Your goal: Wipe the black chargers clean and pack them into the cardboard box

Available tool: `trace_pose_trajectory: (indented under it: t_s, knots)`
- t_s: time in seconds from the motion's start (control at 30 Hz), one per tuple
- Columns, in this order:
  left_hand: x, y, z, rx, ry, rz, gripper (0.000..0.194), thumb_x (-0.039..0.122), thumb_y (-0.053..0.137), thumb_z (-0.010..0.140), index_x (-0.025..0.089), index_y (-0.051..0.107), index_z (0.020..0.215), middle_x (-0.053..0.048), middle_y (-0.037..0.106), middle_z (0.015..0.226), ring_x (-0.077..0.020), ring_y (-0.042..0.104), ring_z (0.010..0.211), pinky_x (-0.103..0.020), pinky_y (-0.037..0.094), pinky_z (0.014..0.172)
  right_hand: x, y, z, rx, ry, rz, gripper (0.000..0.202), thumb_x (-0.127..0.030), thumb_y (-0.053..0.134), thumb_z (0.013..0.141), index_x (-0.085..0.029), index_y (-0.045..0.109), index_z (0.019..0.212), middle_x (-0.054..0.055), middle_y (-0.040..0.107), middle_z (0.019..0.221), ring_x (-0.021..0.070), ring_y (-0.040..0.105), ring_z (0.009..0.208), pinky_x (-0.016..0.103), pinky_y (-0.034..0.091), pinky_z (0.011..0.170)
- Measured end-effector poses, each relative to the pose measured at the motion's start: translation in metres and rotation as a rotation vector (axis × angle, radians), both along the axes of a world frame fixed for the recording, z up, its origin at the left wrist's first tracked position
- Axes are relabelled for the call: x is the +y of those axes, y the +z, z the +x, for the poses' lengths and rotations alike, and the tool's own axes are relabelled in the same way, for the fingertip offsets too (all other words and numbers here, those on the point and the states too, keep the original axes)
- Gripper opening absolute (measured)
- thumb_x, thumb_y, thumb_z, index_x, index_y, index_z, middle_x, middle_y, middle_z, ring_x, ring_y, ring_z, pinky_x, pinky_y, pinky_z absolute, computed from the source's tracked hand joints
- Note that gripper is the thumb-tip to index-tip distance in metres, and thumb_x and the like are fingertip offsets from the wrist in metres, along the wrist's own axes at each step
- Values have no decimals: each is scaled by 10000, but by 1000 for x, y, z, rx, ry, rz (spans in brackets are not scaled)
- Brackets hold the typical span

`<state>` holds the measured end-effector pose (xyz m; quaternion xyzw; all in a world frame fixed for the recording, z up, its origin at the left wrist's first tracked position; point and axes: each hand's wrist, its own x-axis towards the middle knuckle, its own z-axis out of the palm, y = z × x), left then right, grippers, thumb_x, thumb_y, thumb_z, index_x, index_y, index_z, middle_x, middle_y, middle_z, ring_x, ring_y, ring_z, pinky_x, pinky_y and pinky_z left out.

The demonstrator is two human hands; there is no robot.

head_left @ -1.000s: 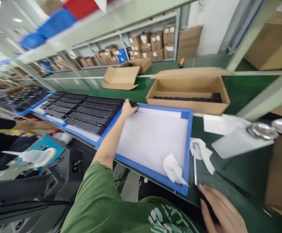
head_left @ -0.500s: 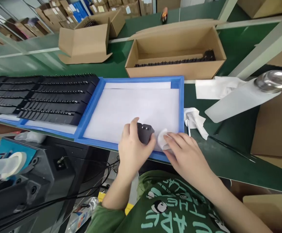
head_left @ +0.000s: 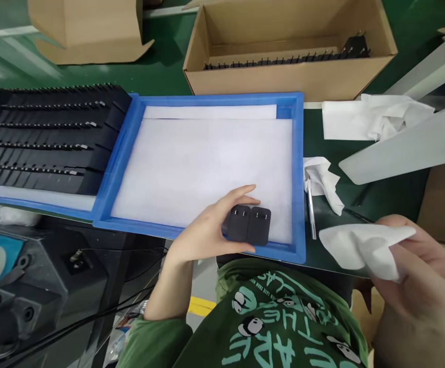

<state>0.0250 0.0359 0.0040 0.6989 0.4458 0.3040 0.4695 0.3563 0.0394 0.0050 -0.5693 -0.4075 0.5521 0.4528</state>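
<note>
My left hand [head_left: 210, 225] is closed round black plug-in power adapters [head_left: 248, 225], at least two side by side, with small metal prongs on their upper faces. It holds them over the near right part of a blue tray [head_left: 298, 174] lined with white sheets [head_left: 207, 163]. My right hand [head_left: 422, 271] pinches a crumpled white wipe [head_left: 360, 243], off to the right of the tray and apart from the adapters. Farther left, rows of black adapters [head_left: 42, 138] fill the neighbouring blue tray.
An open cardboard box [head_left: 284, 82] with a row of pronged adapters stands behind the tray. To the right lie a crumpled wipe [head_left: 322, 181], a metal pen-like tool [head_left: 310, 209] and folded white cloths [head_left: 349, 120]. A grey machine [head_left: 57, 286] sits at lower left.
My right hand has moved right with the wipe, away from the adapters. My left hand has turned, and two adapters now show in it. The view has shifted closer to the tray.
</note>
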Motion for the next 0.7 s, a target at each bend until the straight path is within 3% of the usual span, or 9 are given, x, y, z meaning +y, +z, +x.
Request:
trace_pose_trajectory:
  t_s: [0.13, 0.23, 0.33, 0.47, 0.6, 0.7]
  knots:
    - [-10, 1, 19, 50, 88, 15, 836, 211, 836, 796, 325, 398, 1499, -75, 661, 1339, -233, 644, 1242, -362, 566, 1011, 2, -15, -1, -21, -143, -19, 129, -261, 805, 746, -230, 692, 801, 3, 593, 531, 116, 472, 330, 237, 362, 323]
    - [-18, 4, 36, 48, 146, 59, 797, 166, 801, 820, 316, 397, 1491, -64, 651, 1368, -206, 627, 1269, -316, 559, 1016, -3, -16, -5, -78, -263, 29, 94, -161, 772, 736, -222, 729, 793, 38, 680, 665, 111, 519, 388, 225, 367, 342]
    - [-17, 1, 50, 32, 169, 65, 796, 160, 790, 834, 321, 381, 1496, -57, 650, 1375, -197, 618, 1287, -291, 564, 999, -6, -13, -2, -150, -191, 177, 115, -106, 709, 753, -204, 766, 736, 99, 740, 851, 191, 671, 632, 251, 431, 419]
    - [-13, -6, 55, 19, 151, -10, 823, 206, 817, 833, 341, 362, 1505, -48, 652, 1367, -200, 626, 1277, -289, 578, 973, -7, -7, 2, -232, 35, 290, 218, -247, 632, 907, -209, 817, 797, 144, 738, 834, 316, 700, 1007, 359, 560, 607]
    - [-14, -8, 51, -15, 152, -18, 842, 296, 846, 820, 361, 371, 1512, -56, 599, 1427, -223, 599, 1318, -344, 542, 1085, -9, -4, -5, -438, -45, 321, 80, -185, 787, 805, -224, 765, 738, 90, 725, 853, 234, 687, 846, 327, 521, 606]
    - [-15, -7, 48, -63, 181, -55, 898, 337, 885, 775, 386, 374, 1513, -55, 560, 1467, -252, 568, 1358, -387, 510, 1143, -12, -6, -8, -511, -81, 309, 190, -155, 830, 750, -239, 779, 912, 81, 752, 993, 242, 705, 905, 338, 552, 666]
